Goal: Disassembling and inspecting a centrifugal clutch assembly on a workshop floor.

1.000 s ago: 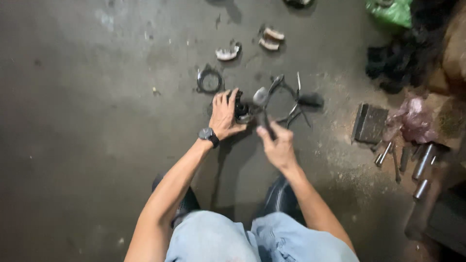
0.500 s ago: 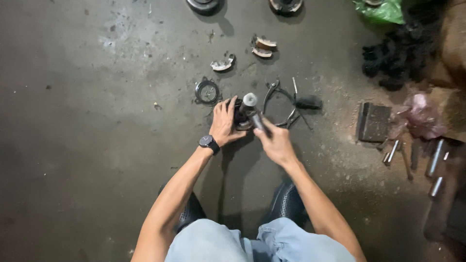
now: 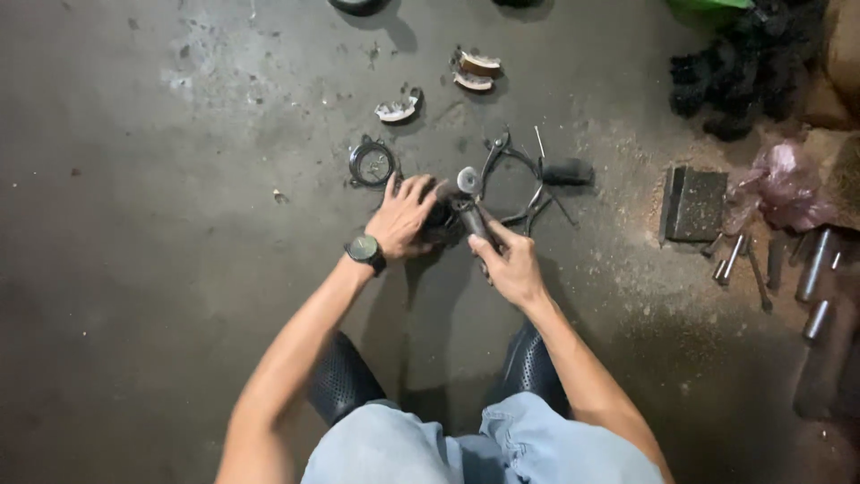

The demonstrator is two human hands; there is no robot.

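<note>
now the dark part (image 3: 445,218) sits under the left hand (image 3: 405,218).

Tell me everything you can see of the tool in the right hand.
The tool looks like a small hammer: a pale, round metal head at its top end and a dark handle running down into the right hand, whose fingers wrap its lower part. It is tilted, head away from the person, next to the dark part that the left hand covers on the concrete floor. Whether head and part touch cannot be told.
</note>
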